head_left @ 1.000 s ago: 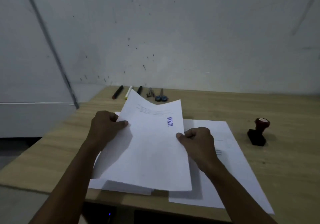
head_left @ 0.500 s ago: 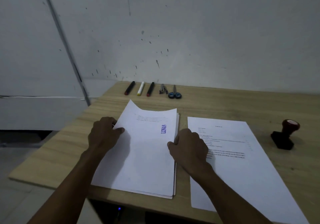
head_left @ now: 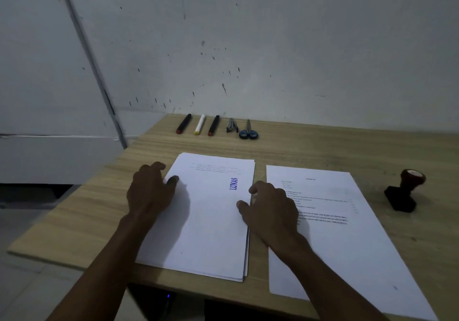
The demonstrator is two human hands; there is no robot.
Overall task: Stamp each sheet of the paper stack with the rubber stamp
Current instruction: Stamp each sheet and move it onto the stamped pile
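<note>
White stamped paper stack [head_left: 208,216], lifted a second ago, is now laid flat left of the unstamped white sheet [head_left: 330,226]; left hand [head_left: 151,191] and right hand [head_left: 270,209] are rested released on it. Black rubber stamp [head_left: 403,194] is left untouched right of that sheet.

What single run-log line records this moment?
left hand: on stamped stack | right hand: at stack's right edge | rubber stamp: idle, table right | next sheet: unstamped
</note>
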